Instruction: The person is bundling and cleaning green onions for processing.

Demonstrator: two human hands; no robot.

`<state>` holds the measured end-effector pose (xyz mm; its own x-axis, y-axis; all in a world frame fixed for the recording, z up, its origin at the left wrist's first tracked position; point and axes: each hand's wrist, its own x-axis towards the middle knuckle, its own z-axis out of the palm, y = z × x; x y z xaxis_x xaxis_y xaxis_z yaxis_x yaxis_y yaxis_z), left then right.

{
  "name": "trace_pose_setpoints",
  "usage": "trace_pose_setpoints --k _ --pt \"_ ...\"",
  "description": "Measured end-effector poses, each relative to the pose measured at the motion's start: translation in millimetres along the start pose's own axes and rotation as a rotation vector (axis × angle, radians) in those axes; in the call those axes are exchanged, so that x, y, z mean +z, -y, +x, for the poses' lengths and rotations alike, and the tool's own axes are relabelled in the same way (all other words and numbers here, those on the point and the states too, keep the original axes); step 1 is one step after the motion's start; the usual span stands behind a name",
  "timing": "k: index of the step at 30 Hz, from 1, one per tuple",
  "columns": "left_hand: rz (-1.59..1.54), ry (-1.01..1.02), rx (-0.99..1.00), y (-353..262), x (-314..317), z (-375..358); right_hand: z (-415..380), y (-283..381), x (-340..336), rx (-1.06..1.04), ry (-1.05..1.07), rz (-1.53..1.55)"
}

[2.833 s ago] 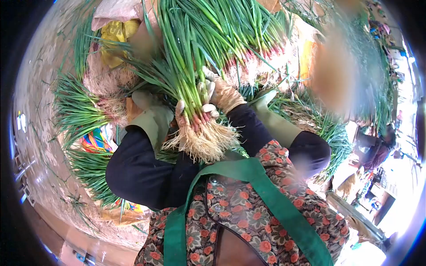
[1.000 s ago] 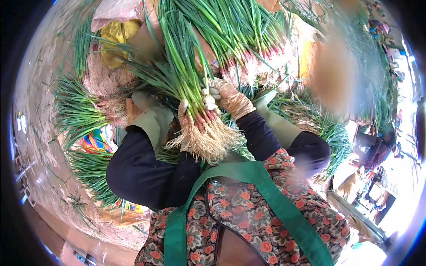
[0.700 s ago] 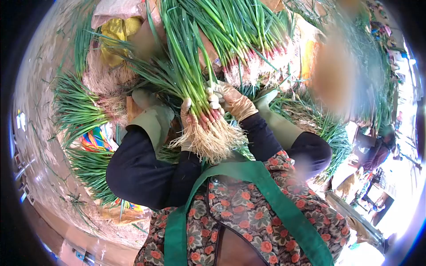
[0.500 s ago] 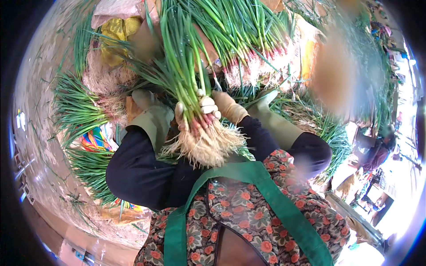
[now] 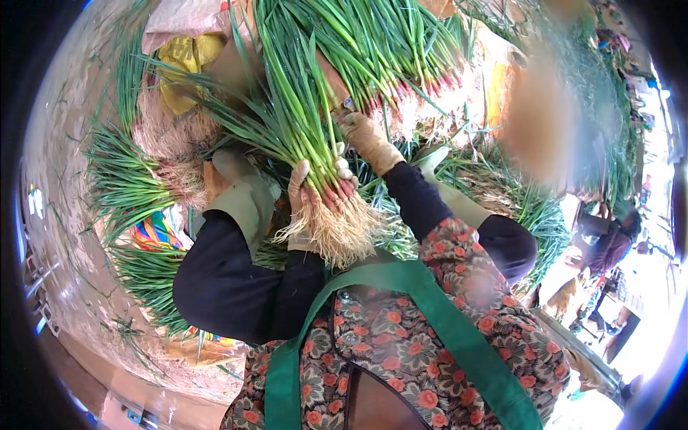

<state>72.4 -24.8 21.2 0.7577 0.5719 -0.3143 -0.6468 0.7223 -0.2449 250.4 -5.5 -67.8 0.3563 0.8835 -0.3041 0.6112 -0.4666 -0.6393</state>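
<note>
My left hand [image 5: 298, 188], in a pale glove, wraps from below round a thick bunch of spring onions [image 5: 304, 122]. Its thumb shows at the bunch's left side and its fingertips at the right. The reddish stalk ends and pale, stringy roots hang towards my lap, while the green leaves spread upward. My right hand [image 5: 367, 137], gloved too, is just right of the bunch, at the lower left edge of a large pile of spring onions [image 5: 401, 57]. Its fingers are curled closed near a small bluish-white spot; what they hold, if anything, is hidden.
More bundles of spring onions [image 5: 129, 175] lie to the left, roots facing inward. A yellow bag [image 5: 183, 68] sits at upper left. My boots [image 5: 247, 190] flank the bunch. Loose greens cover the ground at right. A person [image 5: 609, 244] is far right. Blurred smudges obscure the upper right.
My right hand has moved up and slightly away from the held bunch, towards the pile. The bunch has shifted a little left, and more of my left hand shows.
</note>
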Motion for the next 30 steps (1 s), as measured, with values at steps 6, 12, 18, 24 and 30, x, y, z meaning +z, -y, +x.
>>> trace_pose_setpoints --k 6,12,18,24,30 --pt "0.071 0.003 -0.002 4.5 -1.0 2.0 7.6 -6.6 -17.2 0.066 -0.023 -0.181" --pt "0.007 0.005 0.014 -2.4 -1.7 2.0 -17.2 13.0 -39.6 -0.001 0.002 -0.275" --pt "0.259 -0.070 0.007 9.9 3.3 1.5 -121.6 49.0 -79.9 -0.160 0.294 -0.596" --pt "0.158 -0.080 -0.026 12.5 5.8 -6.2 -101.9 7.8 -96.7 0.221 0.870 0.877" --pt "0.445 0.110 0.004 2.2 -40.2 4.8 -72.1 71.3 -69.3 0.476 0.482 1.006"
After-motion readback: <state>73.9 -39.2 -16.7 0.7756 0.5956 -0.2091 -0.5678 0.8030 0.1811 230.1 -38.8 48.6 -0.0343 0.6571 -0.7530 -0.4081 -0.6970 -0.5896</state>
